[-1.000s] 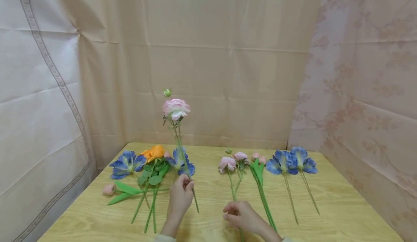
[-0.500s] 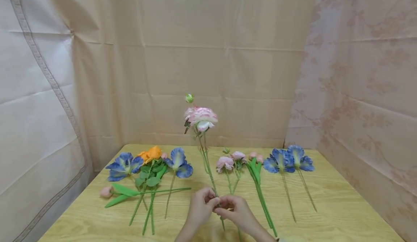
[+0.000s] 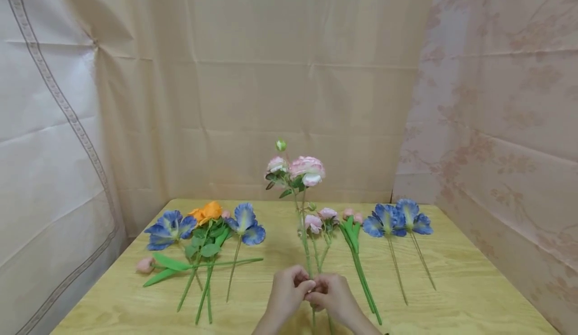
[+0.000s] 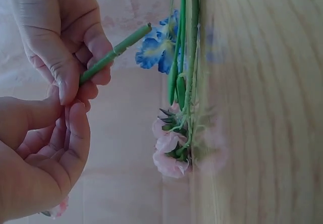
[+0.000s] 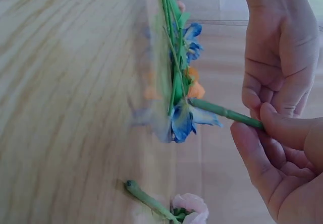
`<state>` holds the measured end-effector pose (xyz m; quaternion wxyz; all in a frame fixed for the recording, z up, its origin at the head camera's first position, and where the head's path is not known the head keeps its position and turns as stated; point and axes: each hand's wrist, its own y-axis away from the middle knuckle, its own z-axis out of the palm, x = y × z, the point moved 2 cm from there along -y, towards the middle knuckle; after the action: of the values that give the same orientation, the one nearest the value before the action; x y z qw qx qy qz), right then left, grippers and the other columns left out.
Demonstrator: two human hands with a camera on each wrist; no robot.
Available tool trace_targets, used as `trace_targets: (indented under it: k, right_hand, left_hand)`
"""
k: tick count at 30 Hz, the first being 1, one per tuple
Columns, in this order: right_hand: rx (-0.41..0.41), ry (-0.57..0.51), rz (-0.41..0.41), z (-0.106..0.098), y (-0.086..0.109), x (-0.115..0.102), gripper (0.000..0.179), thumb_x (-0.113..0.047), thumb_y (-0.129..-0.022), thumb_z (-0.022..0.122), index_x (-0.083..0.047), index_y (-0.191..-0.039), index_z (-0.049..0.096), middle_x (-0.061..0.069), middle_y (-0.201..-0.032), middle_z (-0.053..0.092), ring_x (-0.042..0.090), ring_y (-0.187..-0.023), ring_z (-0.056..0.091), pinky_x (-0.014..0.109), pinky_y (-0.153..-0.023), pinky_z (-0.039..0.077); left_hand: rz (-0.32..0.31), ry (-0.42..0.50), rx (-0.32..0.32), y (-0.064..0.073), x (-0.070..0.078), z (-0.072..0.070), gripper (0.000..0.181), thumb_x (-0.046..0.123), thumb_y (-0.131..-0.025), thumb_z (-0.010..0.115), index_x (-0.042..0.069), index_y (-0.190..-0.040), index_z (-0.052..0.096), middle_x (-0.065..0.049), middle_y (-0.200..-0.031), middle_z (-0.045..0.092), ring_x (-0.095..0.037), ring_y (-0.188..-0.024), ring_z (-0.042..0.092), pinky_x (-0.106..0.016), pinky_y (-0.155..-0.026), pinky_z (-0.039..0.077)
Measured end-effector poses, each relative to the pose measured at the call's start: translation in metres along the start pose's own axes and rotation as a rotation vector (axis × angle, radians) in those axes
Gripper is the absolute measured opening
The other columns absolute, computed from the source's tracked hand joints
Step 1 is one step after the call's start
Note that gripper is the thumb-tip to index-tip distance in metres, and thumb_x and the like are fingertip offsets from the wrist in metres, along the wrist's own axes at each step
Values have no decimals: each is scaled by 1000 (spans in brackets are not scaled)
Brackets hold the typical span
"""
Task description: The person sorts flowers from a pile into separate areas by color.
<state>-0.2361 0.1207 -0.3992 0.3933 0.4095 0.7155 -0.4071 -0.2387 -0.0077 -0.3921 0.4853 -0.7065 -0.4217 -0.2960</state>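
One long-stemmed pink-and-white artificial flower (image 3: 308, 168), near upright over the yellow wood-grain tabletop (image 3: 474, 262); green stem (image 4: 117, 54) pinched by fingers of left hand (image 3: 284, 295) and right hand (image 3: 335, 297). Possible fault: slack pinch, letting the top-heavy flower tip.

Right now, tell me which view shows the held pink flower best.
The head view: the held pink flower shows blooms, bud and upper stem. Left wrist: stem end, apparently some bloom. Right wrist: only stem end.
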Motion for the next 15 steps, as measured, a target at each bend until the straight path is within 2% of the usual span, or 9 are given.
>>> trace_targets:
  k: [5, 10, 15]
  right_hand:
    - [-20, 13, 71, -6, 2, -1, 4, 4, -77, 64, 8, -79, 63, 14, -64, 61, 22, -52, 61, 27, -47, 50]
    - [-6, 54, 82, -8, 3, 4, 9, 6, -77, 63, 5, -70, 58, 9, -60, 59, 22, -51, 60, 28, -46, 50]
    - [-20, 82, 78, -6, 2, 13, 14, 8, -76, 63, 4, -65, 56, 12, -57, 59, 22, -46, 59, 28, -43, 49]
  left_hand:
    - [34, -94, -18, -3, 0, 6, 13, 6, -74, 70, 6, -66, 60, 6, -57, 54, 0, -51, 45, -18, -47, 40]
    - [59, -148, -82, -2, -1, 10, 11, 5, -72, 70, 5, -70, 60, 7, -61, 53, 0, -52, 46, -17, -47, 40]
    - [9, -154, -149, 3, -6, 7, 8, 5, -75, 69, 3, -79, 62, 7, -64, 55, -1, -53, 48, -18, -49, 41]
